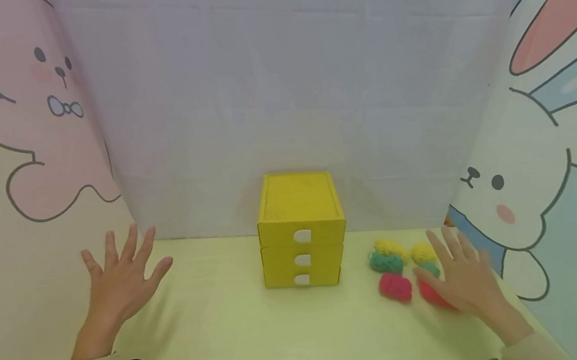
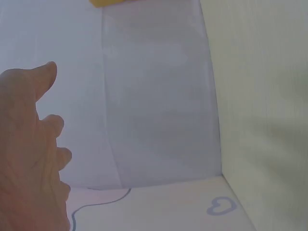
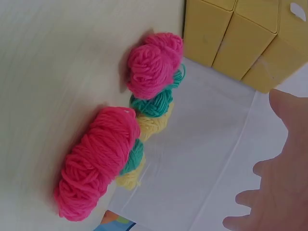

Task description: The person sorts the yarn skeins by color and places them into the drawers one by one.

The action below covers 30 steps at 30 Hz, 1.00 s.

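Observation:
My left hand [image 1: 120, 286] hovers over the left side of the table with its fingers spread, holding nothing. On the right, my right hand [image 1: 465, 279] is also held up with straight fingers, above the yarn and partly hiding it. Beneath and beside it lie balls of yarn in two columns: a pink one [image 1: 395, 287] and a longer red-pink one [image 3: 98, 161], two green ones [image 1: 386, 262] [image 3: 132, 158], and two yellow ones [image 1: 391, 249] [image 1: 423, 253]. A yellow box of three stacked drawers [image 1: 278, 236] stands between the hands, every drawer pushed in.
White half-round tabs mark the drawer fronts. The pale yellow table [image 1: 262, 339] meets a white back wall [image 1: 290, 87]. Side walls carry a pink bear drawing [image 1: 55, 138] and a white rabbit drawing [image 1: 523, 180]. A small orange-brown thing [image 1: 448, 221] shows at the back right corner.

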Each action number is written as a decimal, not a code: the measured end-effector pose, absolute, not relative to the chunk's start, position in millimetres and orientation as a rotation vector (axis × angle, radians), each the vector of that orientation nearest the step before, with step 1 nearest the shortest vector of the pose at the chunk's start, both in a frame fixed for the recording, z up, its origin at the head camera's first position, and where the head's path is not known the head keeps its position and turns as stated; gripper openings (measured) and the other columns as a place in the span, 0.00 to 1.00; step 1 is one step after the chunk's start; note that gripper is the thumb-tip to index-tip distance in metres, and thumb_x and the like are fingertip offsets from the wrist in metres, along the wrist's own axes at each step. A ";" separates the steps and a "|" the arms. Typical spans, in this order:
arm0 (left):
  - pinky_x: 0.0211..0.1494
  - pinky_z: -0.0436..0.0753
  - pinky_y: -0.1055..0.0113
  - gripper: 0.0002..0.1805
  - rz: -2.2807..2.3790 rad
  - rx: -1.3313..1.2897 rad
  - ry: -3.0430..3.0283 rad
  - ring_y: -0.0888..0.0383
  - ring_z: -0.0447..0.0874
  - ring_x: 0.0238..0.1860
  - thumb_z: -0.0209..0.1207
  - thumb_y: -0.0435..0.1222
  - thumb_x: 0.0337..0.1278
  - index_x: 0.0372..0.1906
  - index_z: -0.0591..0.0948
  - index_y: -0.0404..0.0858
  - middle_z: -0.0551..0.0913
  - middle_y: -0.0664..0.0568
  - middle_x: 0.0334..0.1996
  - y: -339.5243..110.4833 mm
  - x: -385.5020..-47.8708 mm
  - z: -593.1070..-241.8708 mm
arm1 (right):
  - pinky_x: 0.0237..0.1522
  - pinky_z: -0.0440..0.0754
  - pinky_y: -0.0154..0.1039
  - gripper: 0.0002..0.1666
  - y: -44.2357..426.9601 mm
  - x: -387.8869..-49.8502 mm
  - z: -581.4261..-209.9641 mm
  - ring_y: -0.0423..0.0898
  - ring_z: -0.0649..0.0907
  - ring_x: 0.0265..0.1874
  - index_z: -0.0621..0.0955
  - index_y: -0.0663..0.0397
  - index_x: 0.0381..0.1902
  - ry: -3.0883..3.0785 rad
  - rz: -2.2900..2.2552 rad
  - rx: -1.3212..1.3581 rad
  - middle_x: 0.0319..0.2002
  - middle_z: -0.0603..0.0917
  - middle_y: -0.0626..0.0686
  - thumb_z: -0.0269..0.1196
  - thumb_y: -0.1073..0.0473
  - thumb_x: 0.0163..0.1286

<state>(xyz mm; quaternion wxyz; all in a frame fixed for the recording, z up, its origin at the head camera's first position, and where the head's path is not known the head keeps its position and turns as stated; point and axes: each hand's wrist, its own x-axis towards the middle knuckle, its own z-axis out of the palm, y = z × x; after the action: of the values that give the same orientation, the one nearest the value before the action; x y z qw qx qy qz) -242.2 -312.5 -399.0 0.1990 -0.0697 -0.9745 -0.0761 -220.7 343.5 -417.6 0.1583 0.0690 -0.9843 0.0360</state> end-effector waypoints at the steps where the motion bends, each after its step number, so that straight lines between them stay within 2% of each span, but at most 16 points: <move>1: 0.70 0.15 0.20 0.47 -0.222 -0.199 -2.728 0.24 0.25 0.82 0.45 0.65 0.78 0.89 0.45 0.48 0.42 0.34 0.86 -310.5 -244.0 -399.1 | 0.64 0.55 0.89 0.55 341.5 -221.7 -418.1 0.79 0.57 0.76 0.58 0.56 0.84 -2.816 0.116 0.202 0.80 0.57 0.72 0.57 0.27 0.75; 7: 0.69 0.19 0.17 0.47 -0.295 -0.226 -2.741 0.21 0.29 0.81 0.44 0.65 0.79 0.88 0.46 0.47 0.45 0.31 0.85 -296.4 -252.5 -398.9 | 0.65 0.54 0.88 0.54 328.1 -224.6 -420.0 0.80 0.56 0.76 0.57 0.57 0.85 -2.857 0.264 0.225 0.81 0.56 0.73 0.56 0.29 0.77; 14: 0.68 0.22 0.15 0.46 -0.503 -0.277 -2.775 0.21 0.29 0.81 0.43 0.64 0.81 0.88 0.45 0.44 0.44 0.30 0.84 -279.5 -259.0 -395.9 | 0.70 0.56 0.84 0.55 308.2 -227.2 -418.2 0.80 0.55 0.78 0.56 0.58 0.86 -2.910 0.472 0.245 0.82 0.53 0.73 0.54 0.28 0.79; 17: 0.68 0.22 0.14 0.46 -0.593 -0.299 -2.789 0.22 0.28 0.82 0.42 0.63 0.82 0.88 0.45 0.44 0.43 0.31 0.85 -271.1 -262.5 -394.1 | 0.71 0.61 0.80 0.54 301.0 -228.3 -417.5 0.78 0.56 0.78 0.56 0.59 0.86 -2.910 0.549 0.265 0.82 0.53 0.73 0.54 0.29 0.80; 20: 0.69 0.22 0.15 0.45 -0.675 -0.323 -2.800 0.23 0.27 0.82 0.41 0.63 0.82 0.88 0.44 0.44 0.41 0.32 0.85 -261.9 -267.2 -391.7 | 0.69 0.63 0.81 0.53 294.3 -229.5 -416.0 0.77 0.56 0.79 0.54 0.59 0.86 -2.924 0.639 0.272 0.83 0.52 0.73 0.54 0.30 0.80; 24: 0.70 0.21 0.17 0.45 -0.795 -0.332 -2.807 0.24 0.26 0.82 0.40 0.63 0.83 0.88 0.43 0.43 0.40 0.33 0.85 -249.1 -271.8 -388.3 | 0.69 0.59 0.84 0.52 283.8 -230.5 -412.4 0.76 0.54 0.80 0.54 0.58 0.86 -2.946 0.792 0.283 0.83 0.50 0.72 0.53 0.31 0.82; 30: 0.72 0.21 0.20 0.45 -1.075 -0.348 -2.809 0.28 0.24 0.83 0.38 0.64 0.83 0.88 0.41 0.46 0.36 0.38 0.86 -229.1 -278.5 -386.9 | 0.74 0.57 0.78 0.48 271.6 -233.4 -409.3 0.73 0.56 0.80 0.56 0.59 0.85 -2.928 0.936 0.312 0.83 0.56 0.69 0.52 0.34 0.84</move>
<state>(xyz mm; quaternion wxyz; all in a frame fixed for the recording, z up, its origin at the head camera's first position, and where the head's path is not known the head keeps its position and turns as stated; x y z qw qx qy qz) -278.5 -229.1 -386.9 0.0570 -0.1149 -0.9262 -0.3545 -233.4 271.6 -409.3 0.0259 0.1010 -0.9473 0.3030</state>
